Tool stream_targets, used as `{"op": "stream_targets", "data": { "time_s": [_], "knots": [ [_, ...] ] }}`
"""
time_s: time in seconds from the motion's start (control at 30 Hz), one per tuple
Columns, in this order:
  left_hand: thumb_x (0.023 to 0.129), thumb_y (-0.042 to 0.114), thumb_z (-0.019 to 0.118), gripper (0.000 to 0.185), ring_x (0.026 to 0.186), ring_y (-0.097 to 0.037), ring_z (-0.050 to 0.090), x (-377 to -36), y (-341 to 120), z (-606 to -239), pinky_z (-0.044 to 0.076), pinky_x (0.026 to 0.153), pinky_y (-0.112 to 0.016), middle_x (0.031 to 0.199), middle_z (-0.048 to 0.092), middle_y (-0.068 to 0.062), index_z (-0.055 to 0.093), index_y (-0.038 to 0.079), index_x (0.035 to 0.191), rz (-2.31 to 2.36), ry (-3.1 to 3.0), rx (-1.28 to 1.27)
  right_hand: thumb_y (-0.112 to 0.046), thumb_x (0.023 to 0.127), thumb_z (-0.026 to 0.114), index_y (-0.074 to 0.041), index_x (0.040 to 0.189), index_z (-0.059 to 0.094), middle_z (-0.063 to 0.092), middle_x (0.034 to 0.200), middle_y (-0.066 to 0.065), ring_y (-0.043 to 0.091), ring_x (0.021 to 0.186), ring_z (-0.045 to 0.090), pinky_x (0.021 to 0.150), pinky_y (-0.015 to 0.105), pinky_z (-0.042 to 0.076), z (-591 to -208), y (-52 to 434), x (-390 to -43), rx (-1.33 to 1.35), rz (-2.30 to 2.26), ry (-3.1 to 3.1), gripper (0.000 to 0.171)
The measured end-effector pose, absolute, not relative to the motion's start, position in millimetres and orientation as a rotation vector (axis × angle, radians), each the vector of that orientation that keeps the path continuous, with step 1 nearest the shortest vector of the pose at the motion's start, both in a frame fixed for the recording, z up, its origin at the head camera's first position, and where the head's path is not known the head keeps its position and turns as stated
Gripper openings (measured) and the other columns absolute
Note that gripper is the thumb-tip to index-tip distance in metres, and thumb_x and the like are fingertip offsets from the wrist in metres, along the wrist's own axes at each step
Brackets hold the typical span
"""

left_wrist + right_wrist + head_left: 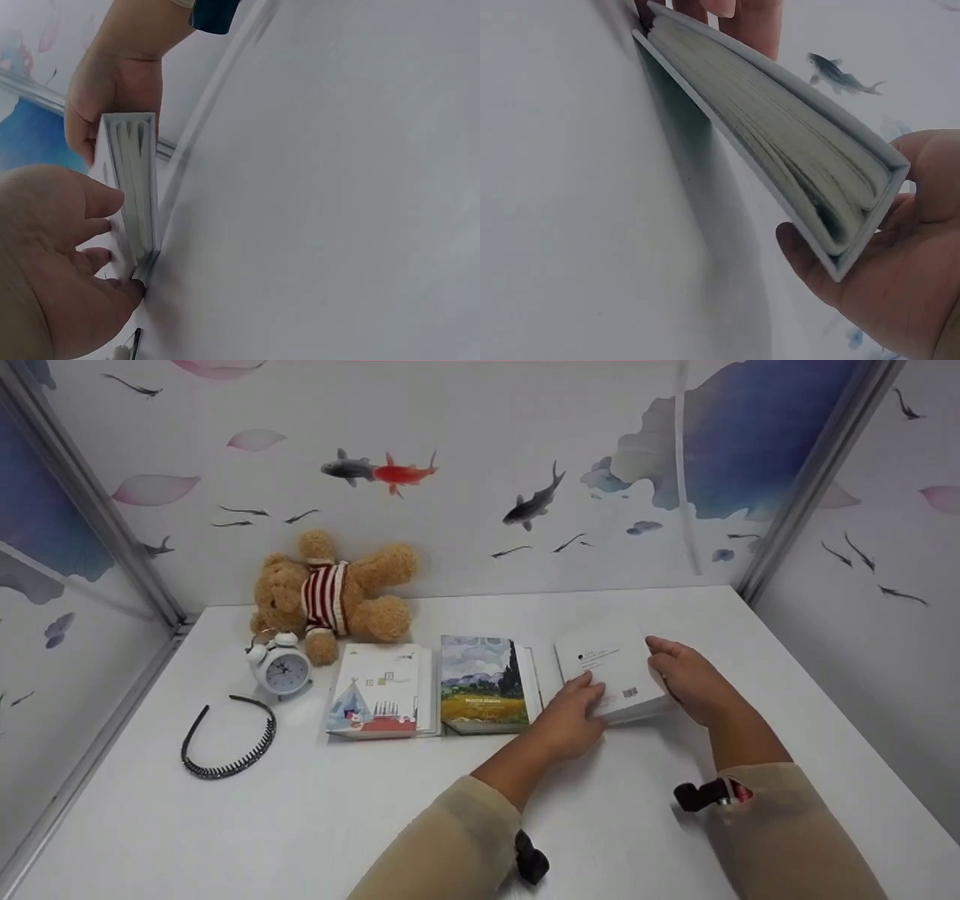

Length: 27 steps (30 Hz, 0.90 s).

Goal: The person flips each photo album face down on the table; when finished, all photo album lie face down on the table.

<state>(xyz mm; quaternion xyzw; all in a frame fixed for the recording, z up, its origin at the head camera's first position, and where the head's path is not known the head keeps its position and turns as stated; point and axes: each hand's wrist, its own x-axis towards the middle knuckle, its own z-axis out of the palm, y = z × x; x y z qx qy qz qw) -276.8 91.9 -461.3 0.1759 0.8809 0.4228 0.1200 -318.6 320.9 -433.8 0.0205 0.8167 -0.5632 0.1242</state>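
A white book [611, 664] with a barcode on its cover is tilted up off the white table [300, 810], right of centre. My left hand [574, 720] holds its near left corner, fingers on the cover and thumb at the lower edge. My right hand [686, 675] grips the right edge, thumb on top and fingers beneath. In the left wrist view the book [133, 187] stands edge-on between my left hand [52, 255] and right hand [112, 90]. The right wrist view shows the book's page edges [780, 142] lifted off the table, held by my right hand [900, 255].
Two more books lie side by side to the left: one with a landscape painting cover [484, 684], one with a tent picture [379, 690]. A teddy bear [330, 592], a white alarm clock [279, 666] and a black headband [229, 739] sit further left. Walls enclose three sides.
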Motion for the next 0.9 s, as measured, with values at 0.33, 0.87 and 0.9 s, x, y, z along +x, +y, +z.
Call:
{"op": "stream_targets", "data": {
  "time_s": [0.33, 0.87, 0.9],
  "knots": [
    [0.104, 0.021, 0.063, 0.057, 0.169, -0.026, 0.018, -277.8, 86.0, -460.9, 0.021, 0.137, -0.042, 0.178, 0.031, 0.001, 0.053, 0.013, 0.159, 1.159, 2.621, 0.528, -0.011, 0.11, 0.041, -0.006, 0.172, 0.007, 0.003, 0.182, 0.014, 0.035, 0.17, 0.001, 0.137, 0.054, 0.014, -441.6, 317.5, -322.6, 0.05, -1.519, 2.388, 0.072],
    [0.106, 0.03, 0.064, 0.059, 0.165, -0.023, 0.031, -269.7, 46.0, -431.3, 0.029, 0.134, -0.049, 0.176, 0.034, 0.007, 0.047, 0.028, 0.163, 1.635, 2.433, 0.376, -0.028, 0.111, 0.051, -0.02, 0.166, 0.041, 0.04, 0.174, 0.003, 0.029, 0.164, 0.033, 0.134, 0.054, 0.029, -410.5, 269.3, -305.6, 0.125, -1.588, 2.752, 0.057],
    [0.107, 0.03, 0.064, 0.059, 0.164, -0.022, 0.032, -268.7, 38.8, -428.4, 0.031, 0.134, -0.047, 0.176, 0.034, 0.008, 0.046, 0.03, 0.163, 1.669, 2.423, 0.366, -0.027, 0.11, 0.053, -0.02, 0.165, 0.044, 0.044, 0.172, 0.002, 0.027, 0.163, 0.036, 0.134, 0.053, 0.03, -409.1, 263.0, -303.5, 0.089, -1.606, 2.764, 0.055]
  ]
}}
